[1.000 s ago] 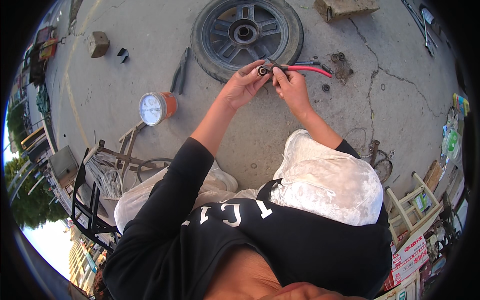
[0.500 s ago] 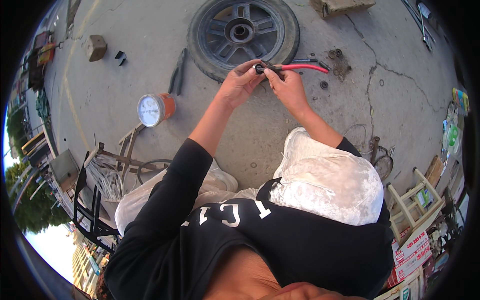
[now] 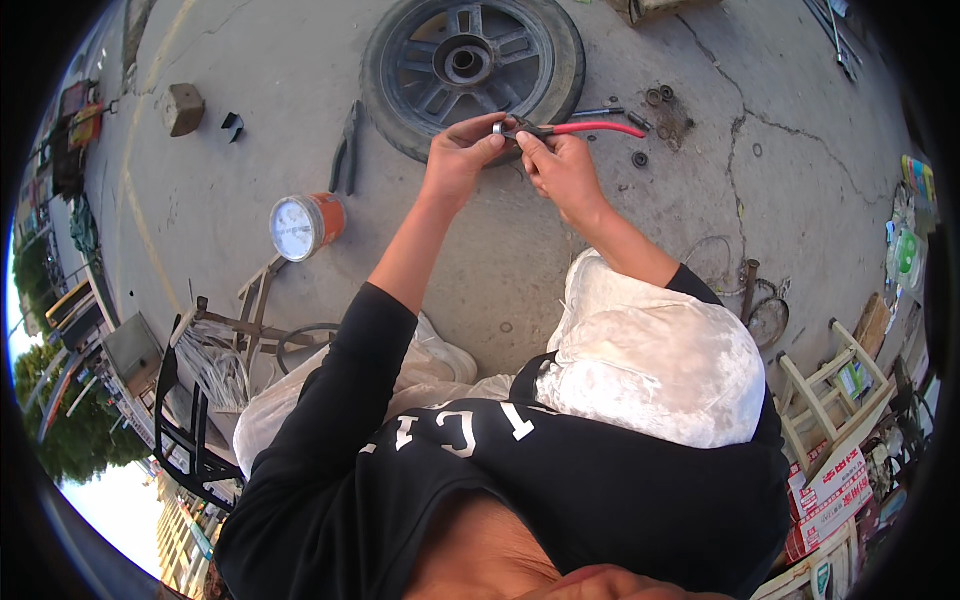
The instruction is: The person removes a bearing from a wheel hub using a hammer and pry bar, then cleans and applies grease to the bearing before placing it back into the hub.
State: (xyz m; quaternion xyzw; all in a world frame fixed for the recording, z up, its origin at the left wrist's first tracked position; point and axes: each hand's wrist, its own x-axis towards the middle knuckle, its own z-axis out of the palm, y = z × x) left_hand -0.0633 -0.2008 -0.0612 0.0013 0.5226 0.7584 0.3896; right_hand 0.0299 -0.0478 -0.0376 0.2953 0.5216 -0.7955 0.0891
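In front of a tyre on a dark spoked wheel (image 3: 410,75), my left hand (image 3: 458,160) grips a small metal ring (image 3: 498,131) between thumb and fingers. My right hand (image 3: 560,172) is closed on a pair of pliers with a red handle (image 3: 600,127), their dark jaws at the ring. A long dark pair of pliers (image 3: 345,150) lies left of the wheel. Right of it lie a metal rod (image 3: 599,112) and several small round metal parts (image 3: 640,160).
An orange bucket with a white lid (image 3: 294,228) stands left of my arms. A block (image 3: 183,110) and a wooden frame (image 3: 258,290) sit farther left, near a black metal frame (image 3: 196,420). Tools (image 3: 840,45) lie top right; a pale ladder-like frame (image 3: 830,400) and clutter line the right side.
Both hands, with the ring and pliers, have moved slightly left and up in the picture. The ring now shows more side-on. The wheel and surroundings have shifted in view.
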